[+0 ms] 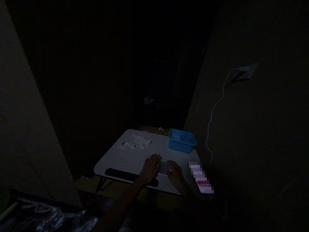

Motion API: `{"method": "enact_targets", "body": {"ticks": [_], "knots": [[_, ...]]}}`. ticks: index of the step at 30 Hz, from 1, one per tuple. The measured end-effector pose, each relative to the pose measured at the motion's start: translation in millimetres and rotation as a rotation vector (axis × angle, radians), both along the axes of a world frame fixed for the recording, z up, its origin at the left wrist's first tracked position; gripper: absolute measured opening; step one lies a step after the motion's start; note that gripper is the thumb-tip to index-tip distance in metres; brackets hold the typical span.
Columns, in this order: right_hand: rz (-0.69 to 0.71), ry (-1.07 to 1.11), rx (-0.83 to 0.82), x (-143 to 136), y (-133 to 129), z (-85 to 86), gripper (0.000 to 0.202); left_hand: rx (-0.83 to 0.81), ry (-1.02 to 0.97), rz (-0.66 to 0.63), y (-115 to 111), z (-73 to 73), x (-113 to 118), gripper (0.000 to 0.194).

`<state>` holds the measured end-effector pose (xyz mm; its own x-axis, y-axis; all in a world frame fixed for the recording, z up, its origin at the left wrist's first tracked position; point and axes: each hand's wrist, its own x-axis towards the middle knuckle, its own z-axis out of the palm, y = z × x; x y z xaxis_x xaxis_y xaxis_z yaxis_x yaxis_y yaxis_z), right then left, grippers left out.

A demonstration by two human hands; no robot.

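Head view, lighting: very dim; only the tabletop (125, 159) and what lies on it are readable.
Head view, item in hand: a small pale sheet (163, 168), flat on the tabletop near its front edge, between the two hands. Whether it is cloth, tissue or paper cannot be told.
Head view, left hand (151, 167): palm down, fingers spread and extended, resting flat on the tabletop with its fingertips at the left edge of the pale sheet. It grips nothing.
Head view, right hand (175, 172): palm down, fingers loosely curled, lying on the right edge of the pale sheet. Whether any finger pinches the edge cannot be told.
Head view, handling judgement: the pale sheet looks thin, light and limp rather than stiff. It should slide easily on the smooth tabletop and crease or bunch under uneven pressure. It is not likely to break, though it may tear if it is tissue.
Head view, where to take hold: judged best at the two free side edges or corners, one per hand, pinched lightly; pressing flat with the palms holds it in place.
Head view, surroundings: a scatter of crumpled pale pieces (135, 142) lies at the far left of the tabletop, well apart from the hands. A blue tub (182, 140) stands at the far right corner. A dark strip (131, 176) runs along the front edge, under the left wrist. A blurred flat item (201, 178) lies just right of the right hand. A white cable (214, 109) hangs on the wall to the right.
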<state>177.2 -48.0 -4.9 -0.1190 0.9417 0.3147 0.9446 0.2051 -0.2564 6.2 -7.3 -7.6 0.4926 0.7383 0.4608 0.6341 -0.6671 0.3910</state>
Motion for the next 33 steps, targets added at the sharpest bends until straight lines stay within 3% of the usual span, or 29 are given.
{"method": "enact_targets", "body": {"ticks": [2,5,12,20,27,33], "knots": [[0.013,-0.076,-0.024,-3.4,-2.4,-3.6,0.051,0.042,0.194,-0.11,-3.9,2.7,2.8,0.047],[0.024,-0.161,-0.067,-11.1,-5.4,-5.6,0.05,0.071,0.334,-0.154,-6.4,2.7,4.8,0.049],[0.035,-0.18,-0.099,-17.2,-9.5,-4.8,0.055,0.002,0.415,-0.158,-3.6,-1.9,3.2,0.049],[0.076,-0.169,-0.192,-6.6,-6.7,2.5,0.056,-0.049,0.43,-0.147,-5.7,3.9,5.2,0.047],[0.223,-0.287,0.032,4.7,-16.3,22.9,0.048,-0.086,0.412,-0.133,-5.8,7.6,5.8,0.046],[0.127,-0.309,0.083,-3.3,-17.2,22.7,0.034,-0.119,0.397,-0.129,-3.6,5.7,4.4,0.046]]}}
